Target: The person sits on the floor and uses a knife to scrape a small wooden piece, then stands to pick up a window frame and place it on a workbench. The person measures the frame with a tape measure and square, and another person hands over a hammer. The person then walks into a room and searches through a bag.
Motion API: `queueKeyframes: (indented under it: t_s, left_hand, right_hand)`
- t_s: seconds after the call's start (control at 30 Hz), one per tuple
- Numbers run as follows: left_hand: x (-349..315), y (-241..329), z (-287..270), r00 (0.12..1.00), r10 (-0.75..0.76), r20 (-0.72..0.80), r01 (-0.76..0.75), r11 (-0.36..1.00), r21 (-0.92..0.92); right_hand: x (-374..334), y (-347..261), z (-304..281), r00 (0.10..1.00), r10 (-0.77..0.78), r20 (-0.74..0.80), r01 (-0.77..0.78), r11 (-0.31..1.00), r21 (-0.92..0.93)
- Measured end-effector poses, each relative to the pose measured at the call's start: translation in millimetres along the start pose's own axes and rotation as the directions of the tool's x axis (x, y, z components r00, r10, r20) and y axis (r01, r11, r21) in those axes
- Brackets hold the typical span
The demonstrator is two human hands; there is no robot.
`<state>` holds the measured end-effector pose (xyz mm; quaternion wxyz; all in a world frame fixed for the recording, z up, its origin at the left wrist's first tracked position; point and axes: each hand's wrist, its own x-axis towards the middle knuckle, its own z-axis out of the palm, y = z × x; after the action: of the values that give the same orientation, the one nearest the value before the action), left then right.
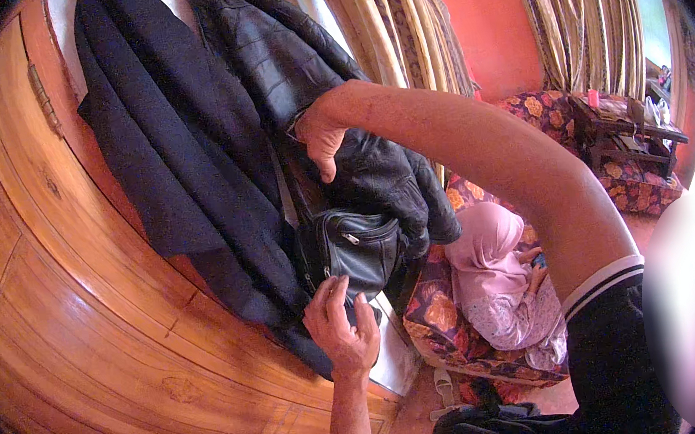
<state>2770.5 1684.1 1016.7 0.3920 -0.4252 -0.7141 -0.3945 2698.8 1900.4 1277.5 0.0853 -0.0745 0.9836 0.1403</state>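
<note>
A small black leather bag [357, 250] with a zip hangs in front of dark coats on a wooden wardrobe. My left hand [342, 328] comes up from below and cups the bag's underside, its fingertips pressed on the leather. My right hand [321, 139] reaches across from the right and grips a black quilted leather jacket [279, 46] just above the bag, with the thumb pointing down. A dark navy coat [171, 151] hangs to the left of the jacket. The bag's strap is hidden among the folds.
The wooden wardrobe [61, 315] fills the left side. A person in a pink headscarf [498, 277] sits on a floral sofa [444, 325] close to my right. Striped curtains [394, 17], an orange wall and a dark side table [635, 132] stand behind.
</note>
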Motion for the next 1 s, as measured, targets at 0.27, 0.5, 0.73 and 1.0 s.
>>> queueKeyframes:
  t_s: [0.27, 0.5, 0.73, 1.0]
  left_hand:
    - [-2.2, -12.8, 3.4, 1.0, -0.006, -0.031, 0.005, 1.0, -0.031]
    - [-4.8, -39.2, -5.2, 0.988, -0.113, -0.107, 0.124, 0.987, 0.099]
    - [-0.3, -55.9, 1.1, 0.975, -0.184, -0.122, 0.193, 0.979, 0.061]
    - [-0.6, -57.8, 8.1, 0.968, -0.236, -0.091, 0.237, 0.972, 0.002]
  right_hand:
    - [7.2, -2.0, -2.6, 0.994, -0.028, 0.102, 0.016, 0.993, 0.115]
    - [-36.4, -17.1, 11.7, 0.892, -0.037, -0.451, 0.097, 0.989, 0.112]
    - [-70.7, -39.8, 30.3, 0.701, 0.172, -0.692, -0.317, 0.945, -0.086]
    - [-79.1, -50.6, 89.8, 0.144, -0.104, -0.984, 0.043, 0.994, -0.099]
